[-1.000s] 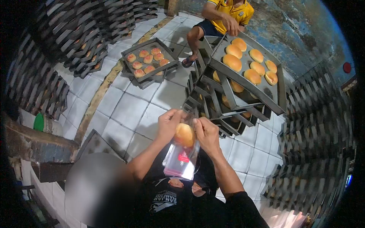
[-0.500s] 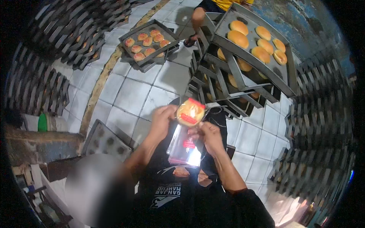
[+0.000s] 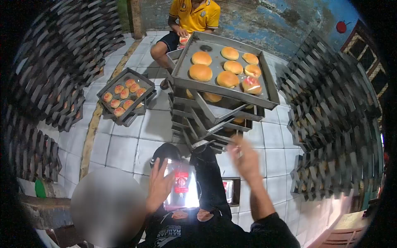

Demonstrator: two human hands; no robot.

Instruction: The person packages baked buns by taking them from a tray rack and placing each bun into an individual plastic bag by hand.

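My left hand (image 3: 161,182) rests, fingers spread, on the printed plastic bags (image 3: 182,188); my right hand (image 3: 245,160) is blurred, so I cannot tell its grip. Beyond it, a wrapped bun (image 3: 252,85) lies beside unwrapped buns (image 3: 227,79) in the top baking tray (image 3: 216,63).

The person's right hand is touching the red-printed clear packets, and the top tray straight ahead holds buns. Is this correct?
Not quite: the head view shows the left hand touching the red-printed clear packets, while the right hand is apart from them. The top tray straight ahead does hold buns.
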